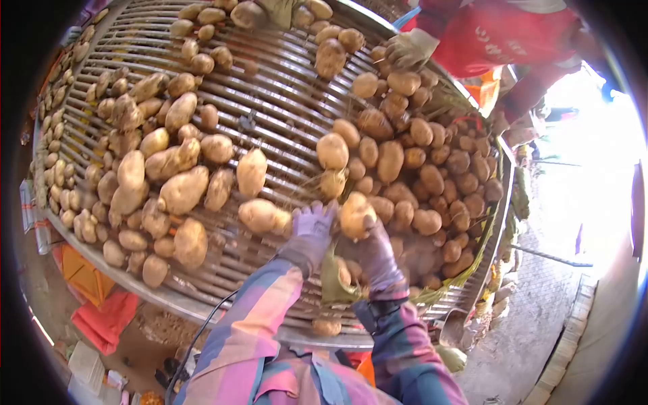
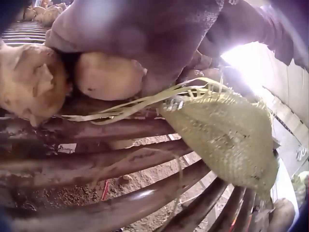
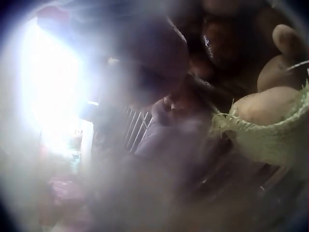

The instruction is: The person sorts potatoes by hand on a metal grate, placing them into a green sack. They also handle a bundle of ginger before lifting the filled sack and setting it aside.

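My gloved left hand (image 1: 312, 233) lies over the slatted rack (image 1: 277, 121), its fingers pointing away from me, beside a long potato (image 1: 264, 216). In the left wrist view, that hand (image 2: 140, 38) covers the top of a potato (image 2: 108, 76). A pale potato (image 1: 356, 216) is gripped by my gloved right hand (image 1: 381, 260), thumb side toward the left hand. Below and between the hands, the green woven sack edge (image 1: 335, 278) hangs over the bars; it also shows in the left wrist view (image 2: 227, 137). The right wrist view is mostly blurred, with the sack rim (image 3: 265, 133) at right.
Many potatoes (image 1: 182, 189) cover the rack's left side, and a dense pile (image 1: 432, 182) fills the right. Across the rack, a person in red (image 1: 506, 40) reaches in with a gloved hand (image 1: 410, 50). The metal edge (image 1: 155, 293) runs along the near side.
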